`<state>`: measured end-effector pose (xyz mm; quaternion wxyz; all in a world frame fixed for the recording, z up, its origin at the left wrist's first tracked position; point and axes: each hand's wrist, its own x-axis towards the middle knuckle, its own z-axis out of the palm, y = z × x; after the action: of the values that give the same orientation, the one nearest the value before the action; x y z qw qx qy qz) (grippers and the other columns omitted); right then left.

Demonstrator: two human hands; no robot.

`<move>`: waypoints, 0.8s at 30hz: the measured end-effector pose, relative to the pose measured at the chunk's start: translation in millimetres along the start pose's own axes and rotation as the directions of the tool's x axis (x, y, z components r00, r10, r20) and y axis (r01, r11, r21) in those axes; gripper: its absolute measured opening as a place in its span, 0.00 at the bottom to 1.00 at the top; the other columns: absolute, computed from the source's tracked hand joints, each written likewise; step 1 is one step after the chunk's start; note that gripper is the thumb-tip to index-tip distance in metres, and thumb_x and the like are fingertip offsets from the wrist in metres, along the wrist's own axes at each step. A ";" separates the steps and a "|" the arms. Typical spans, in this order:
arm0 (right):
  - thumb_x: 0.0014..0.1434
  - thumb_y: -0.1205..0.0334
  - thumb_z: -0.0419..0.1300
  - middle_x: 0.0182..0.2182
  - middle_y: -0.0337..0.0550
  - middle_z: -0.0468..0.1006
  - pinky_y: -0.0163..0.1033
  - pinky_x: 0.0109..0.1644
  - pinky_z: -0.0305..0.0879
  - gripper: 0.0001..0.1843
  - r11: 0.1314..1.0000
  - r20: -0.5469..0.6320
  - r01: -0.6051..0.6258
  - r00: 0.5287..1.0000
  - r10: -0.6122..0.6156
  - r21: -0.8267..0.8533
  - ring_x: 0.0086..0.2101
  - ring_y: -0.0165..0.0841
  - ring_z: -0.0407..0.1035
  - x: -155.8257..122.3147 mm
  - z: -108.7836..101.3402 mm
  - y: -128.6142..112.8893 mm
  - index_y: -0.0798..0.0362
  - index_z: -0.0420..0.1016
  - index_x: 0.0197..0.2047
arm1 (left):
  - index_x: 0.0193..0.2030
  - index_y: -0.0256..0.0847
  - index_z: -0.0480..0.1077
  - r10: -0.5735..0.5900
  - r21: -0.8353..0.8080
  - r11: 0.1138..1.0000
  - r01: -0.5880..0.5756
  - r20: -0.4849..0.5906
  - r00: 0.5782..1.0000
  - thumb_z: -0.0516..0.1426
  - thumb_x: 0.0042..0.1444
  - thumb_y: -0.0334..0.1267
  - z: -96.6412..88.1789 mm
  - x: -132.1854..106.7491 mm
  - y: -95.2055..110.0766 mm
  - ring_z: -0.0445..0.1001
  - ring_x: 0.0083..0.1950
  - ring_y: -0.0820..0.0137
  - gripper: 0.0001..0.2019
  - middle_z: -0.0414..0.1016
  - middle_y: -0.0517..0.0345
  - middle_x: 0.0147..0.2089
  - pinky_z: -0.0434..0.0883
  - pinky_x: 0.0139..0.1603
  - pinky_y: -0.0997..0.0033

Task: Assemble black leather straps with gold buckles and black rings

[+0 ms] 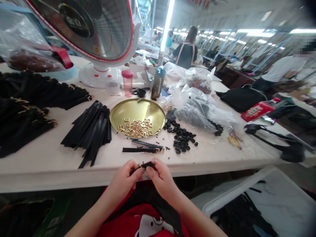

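Both of my hands meet at the table's front edge around a short black strap (147,165). My left hand (130,172) pinches its left end, where a bit of gold metal, likely a buckle, shows between the fingers. The strap's right end is gripped by my right hand (159,172), thumb on top. Just beyond lie two black straps with gold buckles (158,150). Behind them a round gold tray (118,110) bears a heap of small gold buckles (138,128). A fanned stack of black straps (92,130) lies to its left, and small black loops (182,138) are scattered to its right.
A fan (98,29) stands at the back left, near a pink cup (127,84) and a dark bottle (158,84). Clear plastic bags (195,105), yellow-handled snips (233,141) and a red box (258,110) lie right. A white bin (271,177) stands below the table.
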<state>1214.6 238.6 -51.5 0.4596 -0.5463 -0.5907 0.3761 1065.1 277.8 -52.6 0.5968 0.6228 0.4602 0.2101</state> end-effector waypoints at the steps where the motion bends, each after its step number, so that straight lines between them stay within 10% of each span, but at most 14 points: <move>1: 0.59 0.58 0.49 0.27 0.39 0.66 0.35 0.34 0.57 0.11 0.999 0.031 0.034 0.999 -0.033 -0.036 0.31 0.30 0.62 -1.4 -4.2 -1.4 0.52 0.67 0.29 | 0.38 0.38 0.60 0.011 -0.021 1.000 -0.011 -0.005 1.000 0.50 0.54 0.51 1.8 1.8 0.7 0.61 0.20 0.76 0.16 0.65 0.64 0.25 0.60 0.23 0.76; 5: 0.59 0.55 0.49 0.30 0.41 0.70 0.36 0.35 0.59 0.13 0.989 0.090 0.012 0.996 0.001 -0.147 0.32 0.31 0.64 7.8 -40.9 11.4 0.52 0.70 0.36 | 0.47 0.40 0.61 0.074 0.095 0.992 -0.080 0.064 0.995 0.47 0.57 0.47 6.4 9.7 8.2 0.64 0.25 0.73 0.17 0.65 0.64 0.26 0.62 0.28 0.74; 9: 0.57 0.54 0.51 0.31 0.42 0.71 0.37 0.37 0.61 0.13 0.895 -0.268 -0.150 0.963 0.036 -0.420 0.31 0.32 0.65 48.6 -109.4 48.4 0.53 0.70 0.37 | 0.40 0.40 0.66 0.037 0.189 0.981 -0.036 -0.003 0.999 0.46 0.56 0.47 5.6 23.6 10.3 0.64 0.28 0.70 0.15 0.64 0.63 0.24 0.61 0.32 0.73; 14: 0.56 0.62 0.50 0.35 0.43 0.72 0.36 0.38 0.58 0.11 0.445 -0.251 -0.270 0.963 0.101 -0.854 0.33 0.32 0.66 103.6 -171.4 82.3 0.51 0.74 0.35 | 0.42 0.40 0.66 -0.040 0.164 0.986 0.037 0.018 0.999 0.46 0.56 0.48 4.1 40.9 1.5 0.64 0.28 0.70 0.16 0.64 0.63 0.23 0.61 0.32 0.73; 24: 0.58 0.59 0.49 0.33 0.42 0.73 0.35 0.35 0.55 0.12 0.336 -0.132 -0.171 0.982 0.137 -0.926 0.33 0.32 0.67 126.3 -168.4 82.5 0.49 0.74 0.34 | 0.41 0.40 0.67 -0.093 0.154 0.984 0.084 0.048 0.995 0.46 0.55 0.48 -4.9 59.6 -6.2 0.64 0.28 0.69 0.16 0.64 0.63 0.23 0.61 0.32 0.73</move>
<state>1402.4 363.9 -63.3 0.0385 -0.7690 -0.6381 0.0066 1088.1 328.8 -74.5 0.5687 0.6510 0.4856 0.1305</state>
